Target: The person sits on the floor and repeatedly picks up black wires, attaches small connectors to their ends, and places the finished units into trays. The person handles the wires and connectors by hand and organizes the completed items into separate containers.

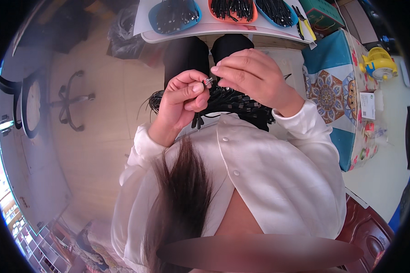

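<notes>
My left hand (180, 95) is closed in a pinch, thumb against forefinger, around a small silver connector end (208, 81) with a bit of red showing. Just to its right, my right hand (257, 77) is held with its fingers bent and close together, tips near the connector. Whatever those tips grip, if anything, is too small or hidden to make out. Below both hands a thick bundle of black cables (234, 101) with small dark plugs lies across my lap, partly covered by the hands.
Ahead, a white table (168, 37) bears a blue tray (197, 22), an orange tray (255, 16) and another blue tray (295, 19), all with black cable pieces. Yellow-handled pliers (310, 30) lie beside them. Rightward are a patterned cloth (325, 93) and a yellow fan (380, 61).
</notes>
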Tool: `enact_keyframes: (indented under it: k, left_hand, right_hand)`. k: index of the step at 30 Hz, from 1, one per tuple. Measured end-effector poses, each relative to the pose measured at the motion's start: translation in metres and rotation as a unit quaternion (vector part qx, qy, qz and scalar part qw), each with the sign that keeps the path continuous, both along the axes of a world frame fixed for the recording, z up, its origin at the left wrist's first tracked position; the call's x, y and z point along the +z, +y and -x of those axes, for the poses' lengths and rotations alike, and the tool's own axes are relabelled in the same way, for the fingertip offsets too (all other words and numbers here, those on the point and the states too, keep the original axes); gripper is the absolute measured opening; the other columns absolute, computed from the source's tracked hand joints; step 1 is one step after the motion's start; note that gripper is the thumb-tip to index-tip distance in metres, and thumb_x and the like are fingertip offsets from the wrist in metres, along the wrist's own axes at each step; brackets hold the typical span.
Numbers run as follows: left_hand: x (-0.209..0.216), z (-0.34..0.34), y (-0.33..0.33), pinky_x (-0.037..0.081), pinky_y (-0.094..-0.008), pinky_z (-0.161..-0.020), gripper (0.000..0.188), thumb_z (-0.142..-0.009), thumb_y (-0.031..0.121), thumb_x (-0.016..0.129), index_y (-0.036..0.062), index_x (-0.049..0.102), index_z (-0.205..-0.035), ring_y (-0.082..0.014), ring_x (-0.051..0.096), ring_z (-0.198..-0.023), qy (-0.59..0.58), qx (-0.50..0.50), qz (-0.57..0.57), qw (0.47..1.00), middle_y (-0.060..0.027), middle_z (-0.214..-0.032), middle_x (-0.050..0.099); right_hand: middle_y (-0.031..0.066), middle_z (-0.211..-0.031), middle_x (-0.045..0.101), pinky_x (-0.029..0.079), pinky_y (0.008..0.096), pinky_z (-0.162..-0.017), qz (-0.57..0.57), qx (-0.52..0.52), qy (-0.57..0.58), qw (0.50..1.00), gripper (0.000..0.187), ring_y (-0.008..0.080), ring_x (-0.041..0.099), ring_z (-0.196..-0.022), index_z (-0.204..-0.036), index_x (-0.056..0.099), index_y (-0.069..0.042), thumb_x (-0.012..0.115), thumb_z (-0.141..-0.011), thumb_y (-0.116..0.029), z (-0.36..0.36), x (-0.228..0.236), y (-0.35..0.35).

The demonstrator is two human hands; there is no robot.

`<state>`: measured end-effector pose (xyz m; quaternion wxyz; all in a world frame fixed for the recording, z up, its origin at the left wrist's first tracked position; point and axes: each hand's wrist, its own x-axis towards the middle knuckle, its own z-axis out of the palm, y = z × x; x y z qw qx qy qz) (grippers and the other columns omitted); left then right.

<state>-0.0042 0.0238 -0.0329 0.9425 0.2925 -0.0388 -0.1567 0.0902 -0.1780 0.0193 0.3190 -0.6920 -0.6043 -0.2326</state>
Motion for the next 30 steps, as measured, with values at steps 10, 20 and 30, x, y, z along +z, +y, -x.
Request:
enact_keyframes:
  k: [10, 20, 30]
  left_hand:
    - [0.007, -0.001, -0.002, 0.031, -0.0197, -0.045, 0.009, -0.091, 0.000, 0.060, -0.0035, 0.064, -0.099, -0.0064, 0.043, -0.050, -0.041, 0.038, -0.095, 0.994, -0.0089, -0.069, 0.061]
    - [0.010, 0.000, -0.002, 0.037, -0.0178, -0.049, 0.009, -0.091, -0.003, 0.061, -0.0039, 0.065, -0.098, -0.0079, 0.056, -0.061, -0.094, 0.101, -0.193, 0.972, -0.0071, -0.076, 0.064]
    - [0.008, 0.001, -0.006, 0.033, -0.0174, -0.048, 0.010, -0.091, -0.003, 0.060, -0.0052, 0.063, -0.101, -0.0071, 0.054, -0.060, -0.092, 0.090, -0.170, 0.977, -0.0076, -0.075, 0.063]
  right_hand:
    - [0.0037, -0.080, 0.060, 0.044, 0.0277, -0.060, 0.004, 0.041, 0.125, 0.991, 0.012, 0.0165, 0.056, -0.069, -0.090, 0.065, -0.003, 0.071, -0.082, -0.010, 0.000, -0.004, 0.005]
    - [0.0025, -0.084, 0.061, 0.045, 0.0260, -0.065, 0.095, 0.012, 0.614, 0.783, 0.017, 0.0113, 0.056, -0.074, -0.096, 0.064, -0.002, 0.068, -0.088, -0.017, 0.014, 0.006, -0.005]
    - [0.0065, -0.085, 0.061, 0.047, 0.0324, -0.065, 0.026, -0.024, 0.040, 0.999, 0.020, 0.0234, 0.059, -0.076, -0.090, 0.065, -0.004, 0.075, -0.074, -0.012, 0.012, -0.004, -0.001]
